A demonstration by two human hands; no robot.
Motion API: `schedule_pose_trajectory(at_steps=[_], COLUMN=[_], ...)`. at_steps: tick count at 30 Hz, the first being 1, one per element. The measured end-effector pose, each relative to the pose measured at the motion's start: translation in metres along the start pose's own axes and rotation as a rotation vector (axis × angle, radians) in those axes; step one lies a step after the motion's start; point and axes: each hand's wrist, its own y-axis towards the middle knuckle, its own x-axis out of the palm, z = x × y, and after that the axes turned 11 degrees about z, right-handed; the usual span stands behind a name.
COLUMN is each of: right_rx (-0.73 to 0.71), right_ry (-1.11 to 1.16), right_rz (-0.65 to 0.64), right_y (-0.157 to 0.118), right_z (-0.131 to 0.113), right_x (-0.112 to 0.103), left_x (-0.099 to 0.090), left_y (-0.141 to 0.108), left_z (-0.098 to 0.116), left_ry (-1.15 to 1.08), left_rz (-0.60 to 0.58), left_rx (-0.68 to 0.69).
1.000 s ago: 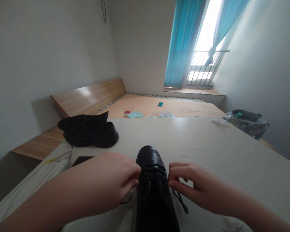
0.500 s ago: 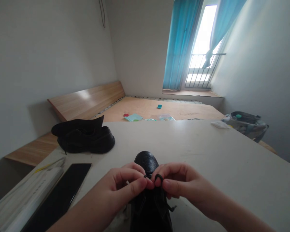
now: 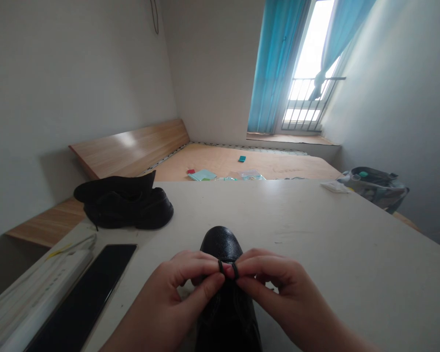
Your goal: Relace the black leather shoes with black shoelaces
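Observation:
A black leather shoe [image 3: 220, 243] lies before me on the white table, toe pointing away. Over its front opening, my left hand [image 3: 190, 281] pinches a dark shoelace [image 3: 220, 266] between thumb and forefinger. My right hand [image 3: 271, 278] grips the lace too, a short loop of it standing at the fingertips. Both sets of fingertips almost touch above the shoe's throat. The hands cover part of the lacing, and the heel end runs out of view at the bottom.
Another black shoe [image 3: 128, 208] stands at the left with a dark flat piece on top. Nearer lie a black phone [image 3: 84, 293] and a white power strip-like block [image 3: 55, 293]. A white packet [image 3: 335, 187] rests at the table's far right, beside a grey bag [image 3: 377, 188].
The right hand's fingers have closed in on the lace, and its loop has become smaller and more upright. Both hands stay over the shoe. The view has shifted slightly.

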Motion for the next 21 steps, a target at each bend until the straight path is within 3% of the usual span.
schedule_pose_trajectory(at_steps=[6, 11, 15, 21], right_rx=[0.069, 0.124, 0.117, 0.155], right_ry=[-0.040, -0.024, 0.015, 0.006], right_rz=[0.019, 0.038, 0.111, 0.054], right_y=[-0.0022, -0.0049, -0.0062, -0.0036], right_z=[0.0002, 0.0022, 0.0000, 0.0000], right_x=[0.0005, 0.0026, 0.0037, 0.0050], left_x=[0.0064, 0.0084, 0.0086, 0.0105], left_y=[0.0000, -0.0022, -0.0048, -0.0033], left_z=[-0.0004, -0.0001, -0.0025, -0.0038], left_ry=[0.130, 0.160, 0.091, 0.094], left_rz=[0.068, 0.146, 0.148, 0.091], left_rx=[-0.123, -0.133, -0.165, -0.155])
